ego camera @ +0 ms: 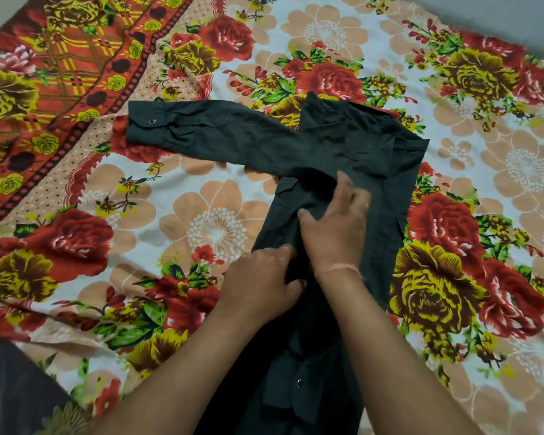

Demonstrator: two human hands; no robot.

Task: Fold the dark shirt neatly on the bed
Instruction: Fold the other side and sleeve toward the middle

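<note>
my left hand point(261, 277) and right hand point(333, 227) seem clamped, fingers together, on the dark shirt point(374, 146) to crease it; sleeve point(208, 133) sprawls toward ten o'clock on the bed point(201, 221)

Dark shirt point(352, 146) part-folded, one sleeve point(208, 133) outstretched left.

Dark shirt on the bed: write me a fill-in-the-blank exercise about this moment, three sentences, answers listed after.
1. The dark shirt lies on a bedsheet printed with ____.
2. One sleeve stretches out toward the ____ side of the picture.
3. The left hand and right hand both rest on the ____.

Missing words: flowers; left; shirt
</note>
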